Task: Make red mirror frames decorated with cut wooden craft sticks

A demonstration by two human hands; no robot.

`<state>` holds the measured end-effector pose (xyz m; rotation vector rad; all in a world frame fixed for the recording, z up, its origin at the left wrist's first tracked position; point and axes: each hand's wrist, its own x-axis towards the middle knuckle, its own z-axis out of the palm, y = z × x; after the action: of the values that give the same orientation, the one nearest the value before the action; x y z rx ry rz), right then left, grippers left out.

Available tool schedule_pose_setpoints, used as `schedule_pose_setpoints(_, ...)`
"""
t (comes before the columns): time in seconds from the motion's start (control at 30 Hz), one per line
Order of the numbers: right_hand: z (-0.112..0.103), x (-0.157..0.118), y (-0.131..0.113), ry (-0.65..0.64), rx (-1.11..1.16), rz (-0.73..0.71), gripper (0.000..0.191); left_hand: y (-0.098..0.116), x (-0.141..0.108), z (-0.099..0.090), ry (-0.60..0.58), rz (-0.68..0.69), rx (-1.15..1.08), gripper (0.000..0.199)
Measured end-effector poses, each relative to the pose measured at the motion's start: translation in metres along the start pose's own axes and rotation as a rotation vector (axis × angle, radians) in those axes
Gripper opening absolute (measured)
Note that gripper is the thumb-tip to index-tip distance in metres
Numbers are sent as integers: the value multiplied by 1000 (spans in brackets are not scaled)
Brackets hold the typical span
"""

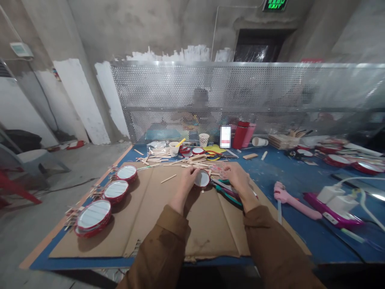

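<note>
My left hand [189,180] has its fingers closed on the left edge of a small round drum-like piece [202,179] with a pale face and dark red rim. To the right of that piece is my right hand [236,178], thumb and fingers pinched together above a pile of thin pinkish scraps [221,171]; what it holds is too small to make out. Under and beside the right hand lie pliers with teal and black handles [230,196]. A brown cardboard sheet [168,212] lies beneath both hands.
Red-rimmed round pieces [94,214] line the cardboard's left side. Wooden sticks [198,160], paper cups [203,139], a phone [225,136] and a red bottle [241,135] stand or lie behind. A pink glue gun [296,202] and purple power strip [333,212] are right.
</note>
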<state>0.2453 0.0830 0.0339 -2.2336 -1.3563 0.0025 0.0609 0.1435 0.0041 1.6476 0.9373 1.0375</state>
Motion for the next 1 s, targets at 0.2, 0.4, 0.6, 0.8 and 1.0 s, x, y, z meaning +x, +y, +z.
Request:
schedule_pose_setpoints(0.2, -1, -2, -9, -58, -106, 14, 19, 3, 0, -1, 10, 10, 12, 20)
schedule_pose_setpoints(0.4, 7, -4, -12, -124, -113, -9, 9, 9, -3, -1, 31, 3, 20, 19)
schedule_pose_setpoints(0.6, 12, 3, -7, -85, -22, 45, 15, 9, -3, 0, 44, -7, -8, 19)
schedule_pose_setpoints(0.8, 13, 8, -2, -71, 194, 66, 16, 2, 1, -1, -13, 9, -11, 19)
schedule_pose_setpoints(1.0, 13, 2, -12, -116, 511, -19, 22, 1, 1, 2, -47, 87, -12, 16)
